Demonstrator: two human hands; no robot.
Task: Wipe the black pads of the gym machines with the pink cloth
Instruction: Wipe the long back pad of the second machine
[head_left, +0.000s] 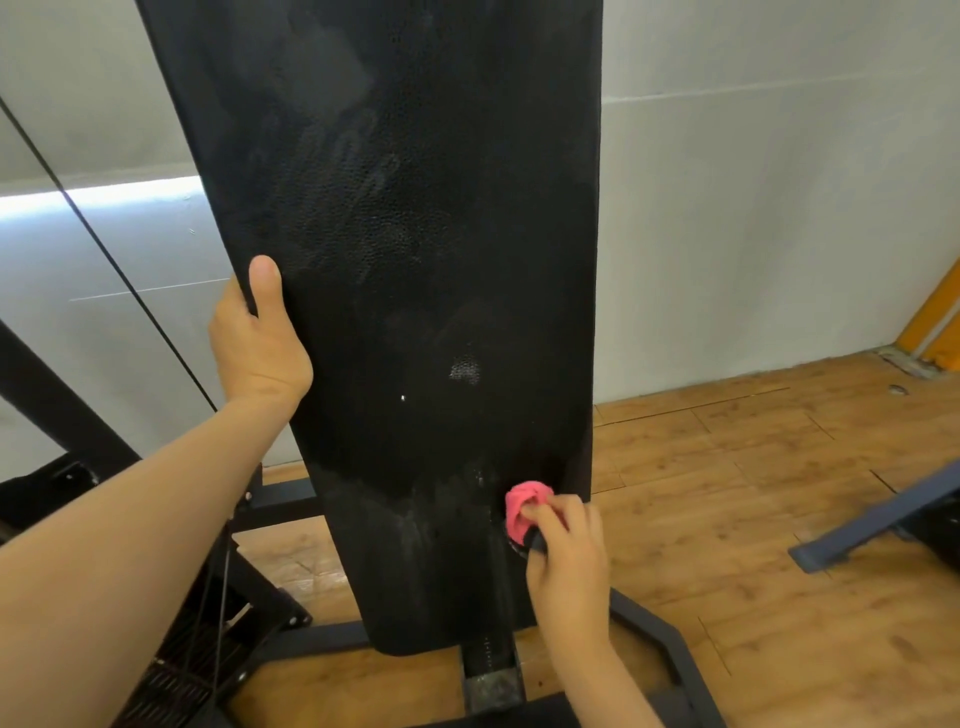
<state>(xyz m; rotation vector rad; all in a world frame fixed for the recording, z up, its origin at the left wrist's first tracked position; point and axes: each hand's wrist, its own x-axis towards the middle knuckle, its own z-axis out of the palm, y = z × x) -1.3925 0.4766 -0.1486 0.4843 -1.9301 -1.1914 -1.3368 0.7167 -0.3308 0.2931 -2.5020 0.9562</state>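
A long black back pad (415, 260) of a gym bench stands steeply tilted in front of me, with dull smears across its textured surface. My left hand (260, 338) grips the pad's left edge at mid height, thumb on the front face. My right hand (566, 551) holds a bunched pink cloth (522, 504) and presses it against the pad's lower right part. Streaky marks show on the pad just left of the cloth.
The bench's dark metal frame (660, 644) spreads over a wooden floor (753, 467). A black cable (104, 249) and machine frame parts (47, 395) stand at the left. Another dark frame bar (878, 519) lies at the right. A pale wall (779, 182) is behind.
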